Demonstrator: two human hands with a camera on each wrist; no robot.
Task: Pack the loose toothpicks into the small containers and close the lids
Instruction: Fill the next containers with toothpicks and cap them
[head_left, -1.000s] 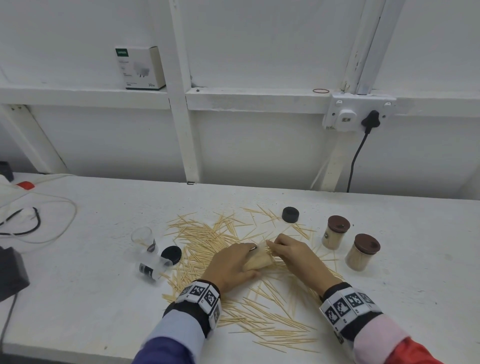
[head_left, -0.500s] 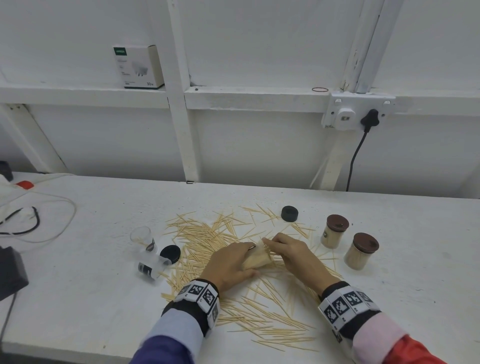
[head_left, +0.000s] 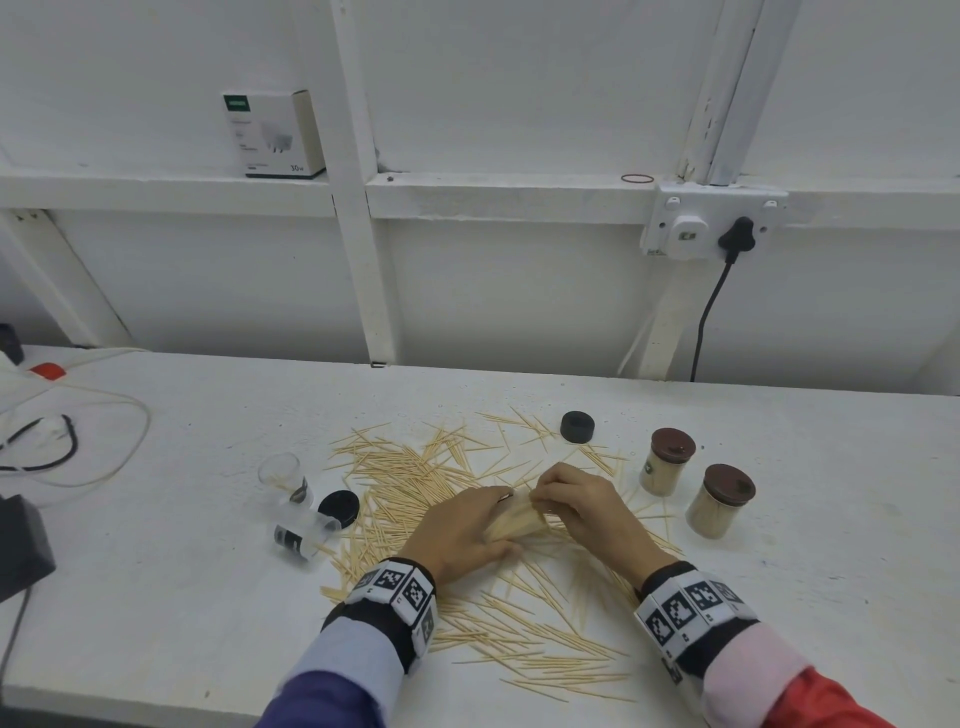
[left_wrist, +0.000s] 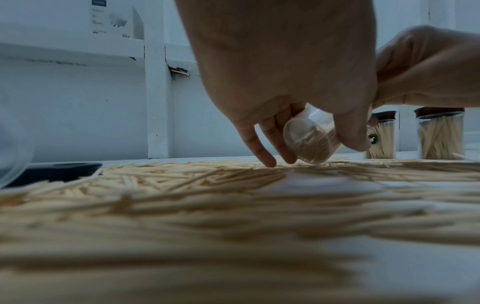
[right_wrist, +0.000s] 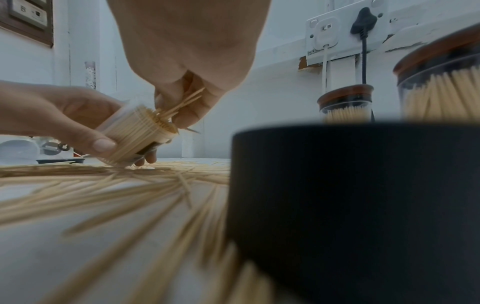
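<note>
2 filled containers (head_left: 667, 466) are standing capped at the right of the bench (head_left: 156, 597), likely parked clear of the loose toothpicks (head_left: 415, 473). Left hand (head_left: 462, 530) is curling round a clear container (right_wrist: 137, 135), tipping its mouth toward the right hand (head_left: 582, 501), which is pinching a few sticks (right_wrist: 182, 102) and feeding them in; the tilt probably eases entry. 2 empty containers (head_left: 291, 512) are waiting at left near a black lid (head_left: 338, 508)
</note>
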